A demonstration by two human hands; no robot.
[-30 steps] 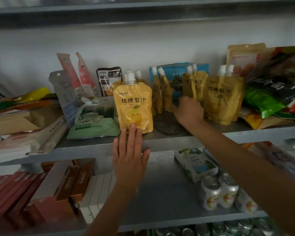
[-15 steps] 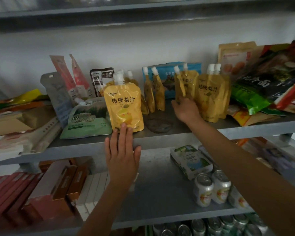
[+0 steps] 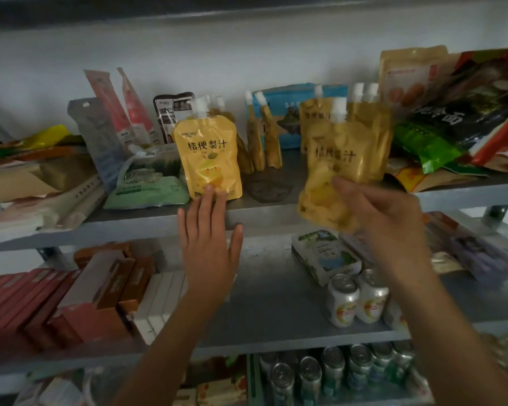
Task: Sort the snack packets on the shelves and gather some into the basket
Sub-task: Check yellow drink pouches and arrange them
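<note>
— Yellow pouch [image 3: 335,159] gripped in the right hand [image 3: 390,221], fingers curled round its lower edge. It hangs clear of the upper shelf [image 3: 276,212], at three o'clock from the standing pouch [image 3: 208,159].
— And the left hand [image 3: 208,241]?
— Flat, fingers straight, tips touching that standing pouch's base at twelve o'clock from the palm. Steadying it, I'd say.
— Which step, then?
— Picking one for the basket, by my read, or regrouping the pouches. No basket in view.
— Next move?
— Carry it off without crushing the soft foil or clipping the spouted row [image 3: 374,127] behind, at one o'clock.
</note>
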